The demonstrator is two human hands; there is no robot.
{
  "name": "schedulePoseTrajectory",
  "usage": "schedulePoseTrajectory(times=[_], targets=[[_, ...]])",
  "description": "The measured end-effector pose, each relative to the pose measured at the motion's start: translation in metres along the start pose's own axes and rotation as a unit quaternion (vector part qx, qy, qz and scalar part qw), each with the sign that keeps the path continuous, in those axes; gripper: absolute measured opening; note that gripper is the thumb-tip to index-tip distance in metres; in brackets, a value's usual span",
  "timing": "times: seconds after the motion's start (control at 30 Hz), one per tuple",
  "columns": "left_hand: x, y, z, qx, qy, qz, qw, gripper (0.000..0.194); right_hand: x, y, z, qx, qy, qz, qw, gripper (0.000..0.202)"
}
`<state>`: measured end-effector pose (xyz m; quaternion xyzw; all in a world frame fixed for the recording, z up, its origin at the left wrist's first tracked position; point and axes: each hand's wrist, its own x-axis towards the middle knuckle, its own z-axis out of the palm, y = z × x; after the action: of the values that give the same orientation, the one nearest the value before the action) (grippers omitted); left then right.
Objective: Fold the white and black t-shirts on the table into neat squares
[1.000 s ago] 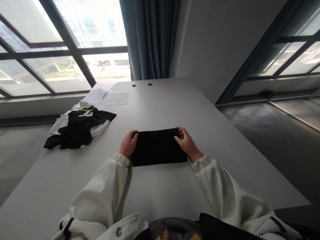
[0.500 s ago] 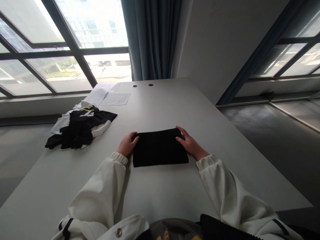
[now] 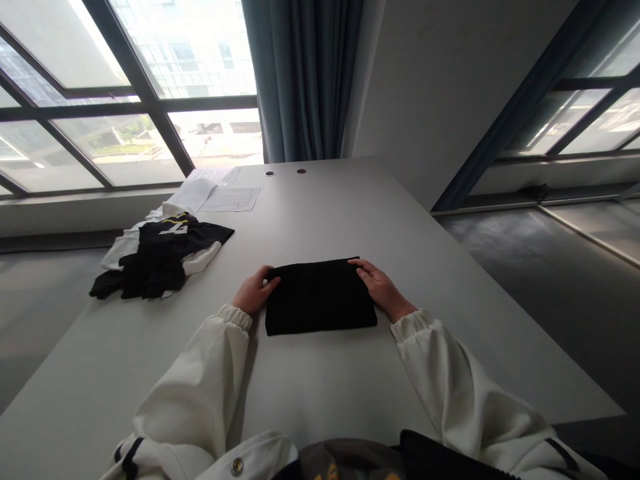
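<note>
A folded black garment lies flat on the white table in front of me as a neat rectangle; its kind is hidden by the folding. At its far left corner is my left hand, closed on the edge with the thumb on top and the other fingers partly hidden. My right hand rests at the far right corner, its thumb and a finger stretched out over the top of the cloth, not wrapped round it.
To the left, a loose heap of black and white clothes lies by the table's edge. Papers lie behind it. Two round cable holes sit near the table's far end, with a blue curtain and windows beyond.
My right hand's fingers have shifted from around the far right corner onto the top of the folded garment. My left hand has moved very slightly; the garment lies in the same place.
</note>
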<state>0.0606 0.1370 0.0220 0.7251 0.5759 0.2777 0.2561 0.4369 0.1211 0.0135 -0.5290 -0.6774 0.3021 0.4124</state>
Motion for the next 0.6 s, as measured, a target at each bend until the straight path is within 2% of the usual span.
schedulePoseTrajectory(times=[0.07,0.13,0.23,0.33,0.4,0.47,0.53,0.6], targets=[[0.000,0.006,-0.003,-0.040,0.025,-0.022,0.999,0.035,0.003,-0.006,-0.002,0.014,0.019,-0.001,1.000,0.042],[0.000,0.017,-0.010,-0.066,0.080,-0.016,0.994,0.037,0.006,-0.019,-0.007,0.018,0.054,-0.018,0.998,0.041],[-0.003,0.038,-0.029,-0.041,0.179,0.051,0.982,0.042,0.009,-0.045,-0.015,-0.007,0.122,-0.078,0.989,0.035],[-0.011,0.051,-0.045,0.048,0.213,0.138,0.966,0.040,0.005,-0.060,-0.019,-0.050,0.178,-0.153,0.971,0.028],[-0.020,0.048,-0.047,0.105,0.196,0.170,0.960,0.036,-0.002,-0.057,-0.018,-0.079,0.164,-0.198,0.963,0.035],[-0.029,0.036,-0.040,0.152,0.146,0.176,0.962,0.034,-0.012,-0.045,-0.016,-0.106,0.091,-0.224,0.965,0.053],[-0.038,0.021,-0.030,0.182,0.046,0.184,0.965,0.041,-0.026,-0.029,-0.015,-0.129,-0.021,-0.232,0.964,0.067],[-0.046,0.009,-0.023,0.194,-0.054,0.199,0.959,0.052,-0.039,-0.015,-0.016,-0.151,-0.109,-0.236,0.954,0.069]])
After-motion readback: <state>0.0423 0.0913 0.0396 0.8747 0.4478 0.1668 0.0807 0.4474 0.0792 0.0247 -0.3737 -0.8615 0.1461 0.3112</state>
